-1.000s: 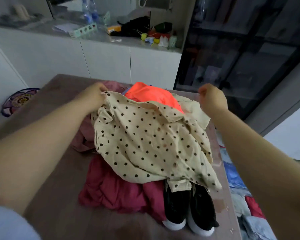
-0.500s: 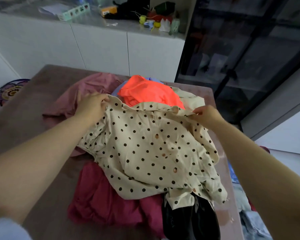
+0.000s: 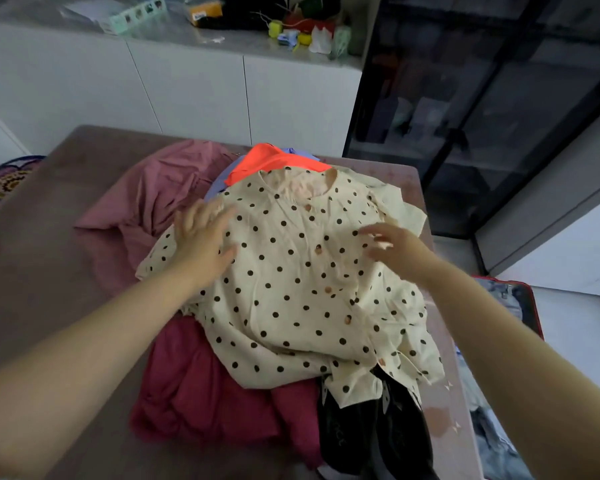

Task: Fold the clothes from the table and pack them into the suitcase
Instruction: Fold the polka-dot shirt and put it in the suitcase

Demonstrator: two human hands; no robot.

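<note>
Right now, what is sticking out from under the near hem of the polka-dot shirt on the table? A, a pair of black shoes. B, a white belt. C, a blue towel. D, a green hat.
A: a pair of black shoes pokes out from beneath the near hem of the cream polka-dot shirt, beside the dark red garment.

White cabinets [image 3: 194,95], dark cupboard [image 3: 482,109] (perhaps glass)
</note>
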